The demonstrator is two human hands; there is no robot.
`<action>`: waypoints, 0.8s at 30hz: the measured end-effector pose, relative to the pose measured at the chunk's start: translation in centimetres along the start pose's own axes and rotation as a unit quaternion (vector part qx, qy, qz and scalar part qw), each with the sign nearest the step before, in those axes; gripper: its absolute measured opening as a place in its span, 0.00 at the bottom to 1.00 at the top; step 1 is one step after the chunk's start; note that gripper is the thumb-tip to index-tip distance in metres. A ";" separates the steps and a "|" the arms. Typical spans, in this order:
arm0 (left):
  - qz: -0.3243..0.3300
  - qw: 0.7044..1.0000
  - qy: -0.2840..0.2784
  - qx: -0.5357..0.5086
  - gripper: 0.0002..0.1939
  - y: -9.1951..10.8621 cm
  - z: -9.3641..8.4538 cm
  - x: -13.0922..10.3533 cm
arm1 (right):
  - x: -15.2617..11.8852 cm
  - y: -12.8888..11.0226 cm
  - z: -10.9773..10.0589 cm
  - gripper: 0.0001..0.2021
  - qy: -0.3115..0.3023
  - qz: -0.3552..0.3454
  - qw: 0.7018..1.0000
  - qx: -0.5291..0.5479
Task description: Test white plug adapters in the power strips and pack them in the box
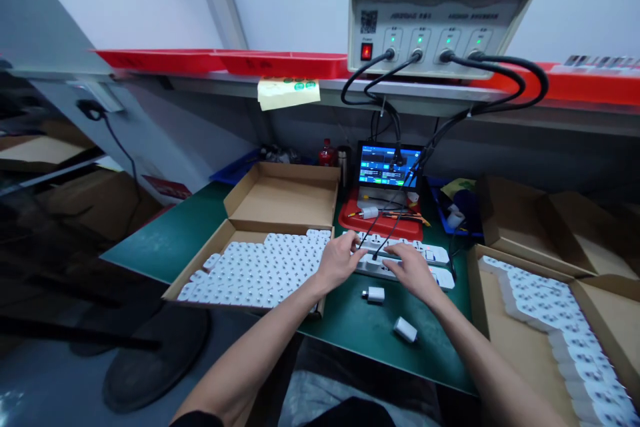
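Two white power strips (440,278) lie side by side across the green bench, with several sockets along each. Over their left part is my left hand (341,259), thumb and index closed at the lower end of a thin black cable (367,232). A second thin black cable (383,243) comes down to the nearer strip between my hands. My right hand (413,271) rests over the strips with thumb and fingers apart, nothing visible in it. Nearer to me lie a white charger plug (373,294) with metal prongs and another white charger (405,329) on its side.
A cardboard box (281,200) at left holds rows of white chargers (255,270); another box (520,333) stands at right, partly filled. Behind are a red tray (350,219) and a lit screen (387,167). Black cables hang from a test box (440,33) on the shelf.
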State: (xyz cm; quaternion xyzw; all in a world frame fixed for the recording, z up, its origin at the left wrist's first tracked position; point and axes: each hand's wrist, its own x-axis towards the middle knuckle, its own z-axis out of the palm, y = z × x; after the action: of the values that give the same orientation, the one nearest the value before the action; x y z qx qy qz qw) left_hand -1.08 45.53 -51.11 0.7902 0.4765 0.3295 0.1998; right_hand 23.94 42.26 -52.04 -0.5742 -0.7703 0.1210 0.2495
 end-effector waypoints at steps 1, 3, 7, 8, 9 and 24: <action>-0.012 1.000 0.000 -0.009 0.09 -0.8 -0.2 0.3 | 0.8 -0.7 0.8 0.08 0.005 0.010 1.000 0.029; -0.003 0.999 -0.032 -0.013 0.10 -1.8 -0.1 0.8 | 2.0 -1.8 2.1 0.04 0.013 0.025 0.997 0.072; 0.033 0.993 -0.117 -0.001 0.05 -2.6 0.1 1.8 | 2.9 -2.3 2.3 0.08 0.043 0.043 0.992 0.112; 0.037 0.992 -0.124 -0.005 0.06 -2.7 0.1 1.9 | 2.7 -2.0 1.7 0.10 0.055 0.054 0.989 0.123; 0.039 0.992 -0.122 -0.014 0.06 -2.7 0.0 1.9 | 2.4 -1.5 0.9 0.12 0.062 0.066 0.987 0.133; 0.047 0.976 -0.200 -0.078 0.08 5.3 5.8 4.5 | -4.1 5.5 -6.3 0.19 -0.025 0.154 0.986 0.052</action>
State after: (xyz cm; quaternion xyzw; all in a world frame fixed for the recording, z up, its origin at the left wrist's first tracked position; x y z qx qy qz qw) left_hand 7.81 46.98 -50.35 0.8439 0.3619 0.2097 0.3359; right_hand 32.59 39.46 -50.32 -0.6694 -0.6712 0.2120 0.2376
